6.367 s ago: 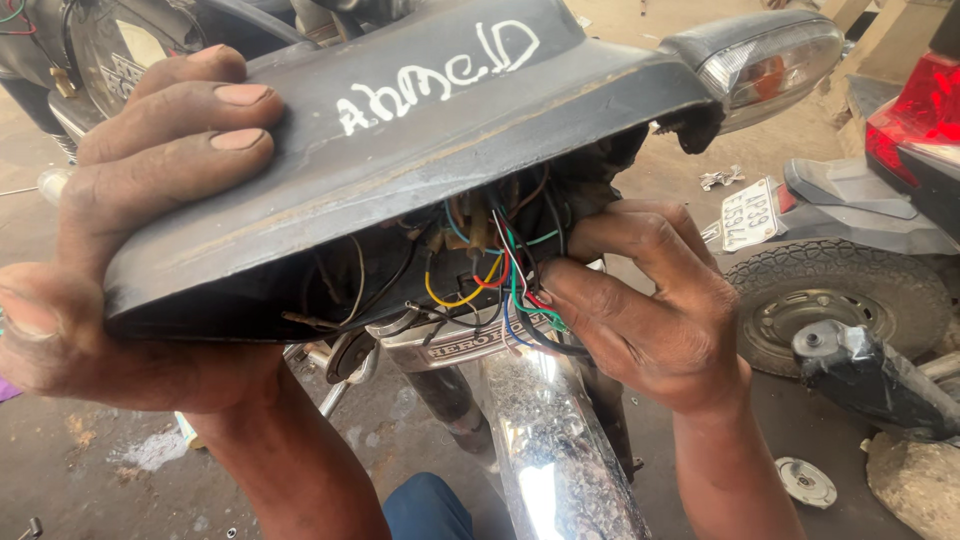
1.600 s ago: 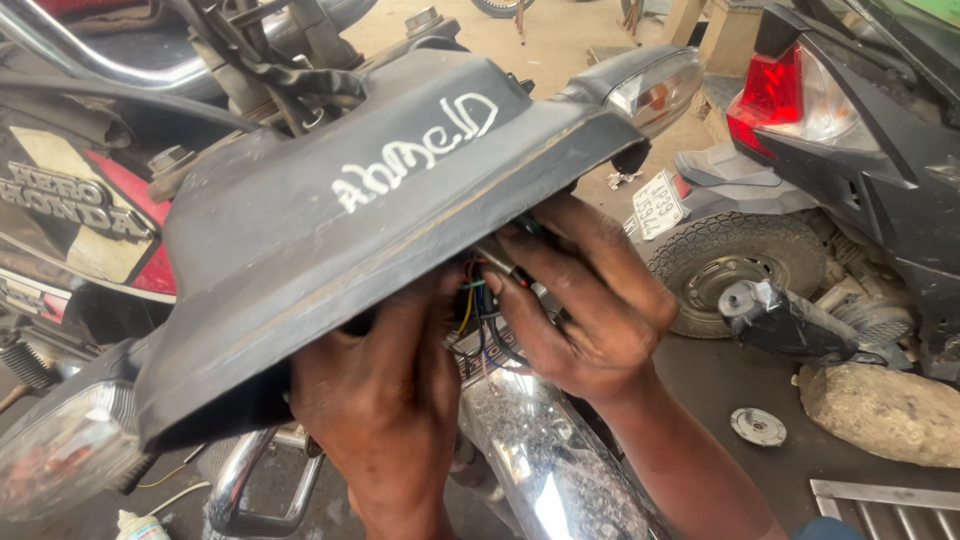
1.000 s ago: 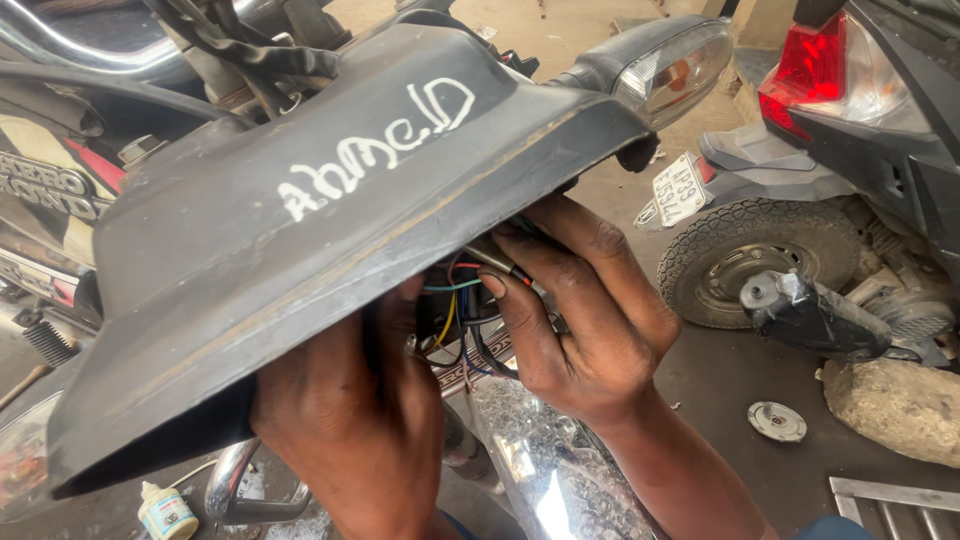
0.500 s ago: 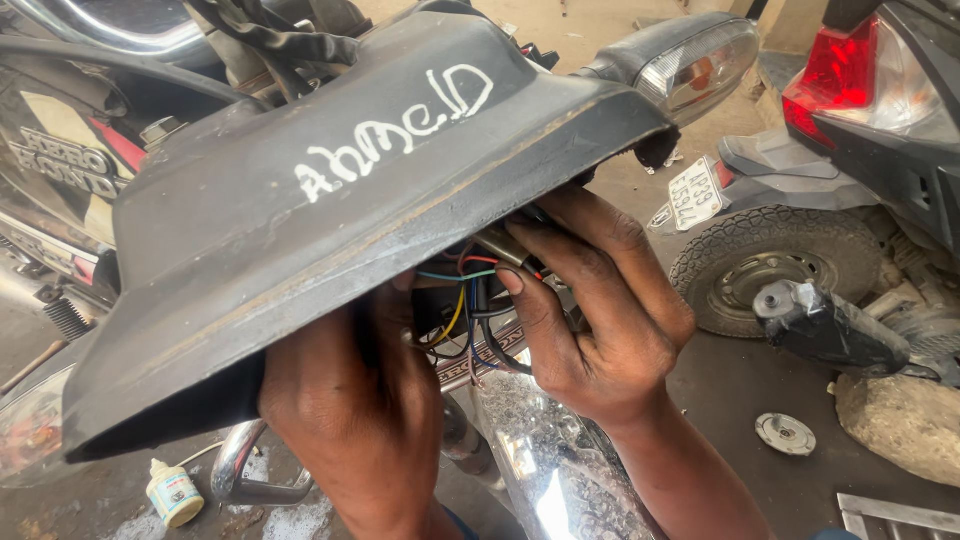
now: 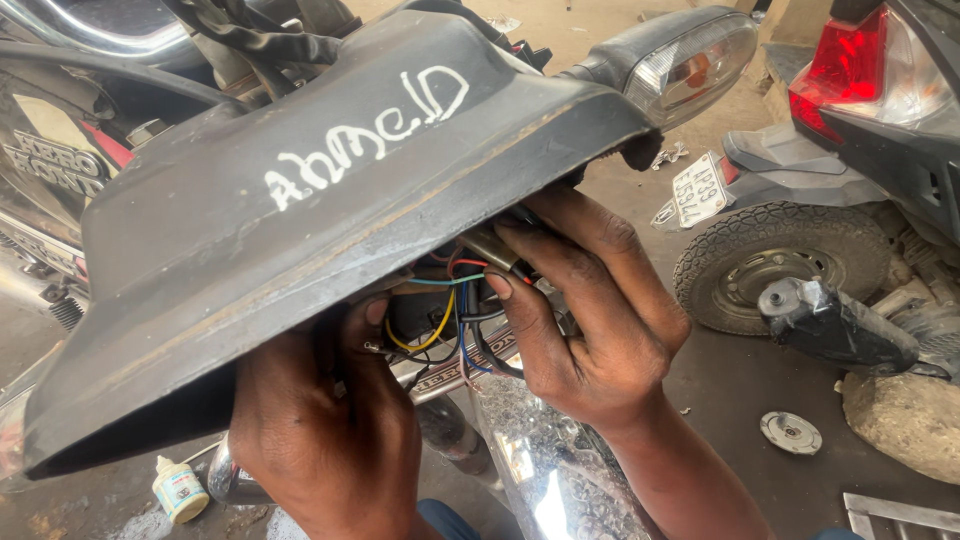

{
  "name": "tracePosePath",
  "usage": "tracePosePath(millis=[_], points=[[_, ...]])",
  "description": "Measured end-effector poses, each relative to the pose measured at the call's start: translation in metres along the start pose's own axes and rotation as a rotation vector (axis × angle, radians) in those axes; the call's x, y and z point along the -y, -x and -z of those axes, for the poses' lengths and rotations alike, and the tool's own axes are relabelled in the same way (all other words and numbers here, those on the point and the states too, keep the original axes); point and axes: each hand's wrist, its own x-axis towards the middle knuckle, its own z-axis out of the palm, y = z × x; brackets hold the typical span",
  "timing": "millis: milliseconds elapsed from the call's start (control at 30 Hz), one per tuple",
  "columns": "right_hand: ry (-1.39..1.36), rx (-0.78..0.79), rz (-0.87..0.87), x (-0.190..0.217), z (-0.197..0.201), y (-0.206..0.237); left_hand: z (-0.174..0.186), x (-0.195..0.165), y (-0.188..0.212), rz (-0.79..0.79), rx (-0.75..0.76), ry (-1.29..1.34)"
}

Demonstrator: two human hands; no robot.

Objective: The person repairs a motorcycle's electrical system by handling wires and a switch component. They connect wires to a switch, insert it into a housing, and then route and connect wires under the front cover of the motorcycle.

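Note:
A dark grey motorcycle headlight cowl [image 5: 300, 230] with white handwriting on it tilts over a tangle of coloured wires [image 5: 440, 320]. My left hand [image 5: 320, 440] reaches up from below, its fingers curled into the wiring beneath the cowl's lower edge, the fingertips mostly hidden. My right hand [image 5: 590, 330] comes in from the right, its fingers closed on a dark connector [image 5: 490, 248] among the wires. A clear turn signal lamp [image 5: 690, 60] sticks out at the cowl's right end.
A chrome front fender [image 5: 550, 470] lies below my hands. At the right stands a scooter with a tyre [image 5: 780, 265] and a red tail light [image 5: 850, 70]. A small glue bottle [image 5: 180, 490], a metal disc [image 5: 790, 432] and a stone [image 5: 900, 420] lie on the dirty floor.
My left hand has left the cowl's top edge and gone underneath into the wires. My right hand has stayed at the wiring, shifting its fingers onto the connector.

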Motion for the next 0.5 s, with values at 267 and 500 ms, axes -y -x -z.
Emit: tracePosePath(millis=[267,500], points=[[-0.094,0.149,0.001,0.002,0.022,-0.009,0.001,-0.008,-0.007,0.038,0.03,0.028],[-0.049,0.116,-0.041,-0.005,0.048,-0.002,-0.013,-0.012,-0.001,-0.234,-0.139,-0.056]])
